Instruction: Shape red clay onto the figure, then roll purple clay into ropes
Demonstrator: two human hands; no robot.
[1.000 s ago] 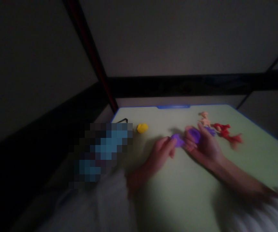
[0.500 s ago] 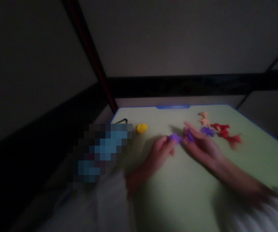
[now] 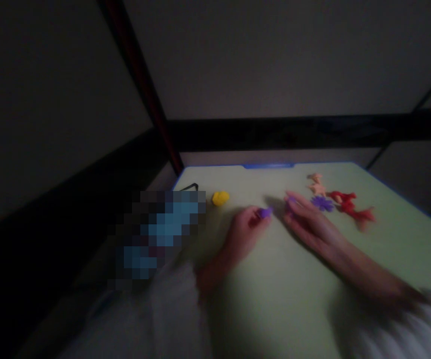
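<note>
The scene is dim and blurred. My left hand (image 3: pixel 246 230) rests on a pale green mat (image 3: pixel 275 279) and pinches a small purple lump of clay (image 3: pixel 264 213) between its fingertips. My right hand (image 3: pixel 305 219) lies to its right with the fingers stretched out, palm up, and a small purple bit (image 3: pixel 290 200) sits at the fingertips. The two hands are a short gap apart.
A yellow clay lump (image 3: pixel 220 198) lies on the mat to the left. A purple flower shape (image 3: pixel 322 203), a peach figure (image 3: pixel 316 183) and red pieces (image 3: pixel 351 207) lie at the right. The mat has a blue edge (image 3: pixel 268 165); a dark frame runs behind it.
The purple piece held between both hands has come apart. My left hand drew a little left with its lump, and my right hand flattened out, fingers extended.
</note>
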